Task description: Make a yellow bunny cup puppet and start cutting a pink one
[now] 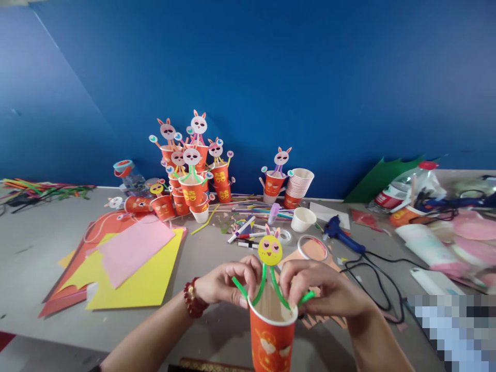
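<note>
An orange-red paper cup (272, 338) with a white rim stands upright close in front of me. Green pipe cleaners (276, 284) rise from inside it and carry a yellow paper rabbit face (270, 251) with pink eyes. Their green ends stick out over the rim on both sides. At the rim's left side, my left hand (232, 281) pinches the pipe cleaner against the cup. My right hand (312, 287) does the same on the right, its fingers closed at the rim.
Finished rabbit cups (192, 194) are stacked at the back left, and one stands near a cup stack (298, 187). Coloured paper sheets (135, 274) lie left. A blue glue gun (343, 235) with its cord, a tape roll (312, 248) and a bottle (403, 186) are right.
</note>
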`<state>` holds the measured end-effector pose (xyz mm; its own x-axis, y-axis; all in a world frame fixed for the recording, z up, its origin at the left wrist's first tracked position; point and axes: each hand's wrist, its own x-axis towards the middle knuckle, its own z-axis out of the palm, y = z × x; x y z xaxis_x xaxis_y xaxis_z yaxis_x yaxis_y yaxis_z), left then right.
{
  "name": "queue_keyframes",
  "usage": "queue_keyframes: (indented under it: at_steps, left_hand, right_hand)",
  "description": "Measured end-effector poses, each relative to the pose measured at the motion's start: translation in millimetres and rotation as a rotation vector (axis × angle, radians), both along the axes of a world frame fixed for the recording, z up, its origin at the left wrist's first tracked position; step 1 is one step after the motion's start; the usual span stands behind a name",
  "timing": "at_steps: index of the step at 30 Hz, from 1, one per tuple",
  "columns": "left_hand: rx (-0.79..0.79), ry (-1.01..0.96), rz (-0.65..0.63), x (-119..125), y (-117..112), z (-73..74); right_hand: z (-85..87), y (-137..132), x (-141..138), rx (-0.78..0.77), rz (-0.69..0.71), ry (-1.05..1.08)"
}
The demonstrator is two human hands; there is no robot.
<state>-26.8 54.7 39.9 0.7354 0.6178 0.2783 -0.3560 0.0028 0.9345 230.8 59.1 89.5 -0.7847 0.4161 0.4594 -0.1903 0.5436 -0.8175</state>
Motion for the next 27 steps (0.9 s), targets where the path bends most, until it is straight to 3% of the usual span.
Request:
queue_keyframes:
  at_steps: [9,27]
  left_hand:
    - [-0.042,0.047,-0.075,5,-2,-2.7]
    - [-0.072,-0.041,-0.062,9,1,-15.4]
  right_hand:
    - [-15.6,3,3,-0.043,0.04,0.023]
    - [-19.5,4,3,-0.154,0.031,0.039]
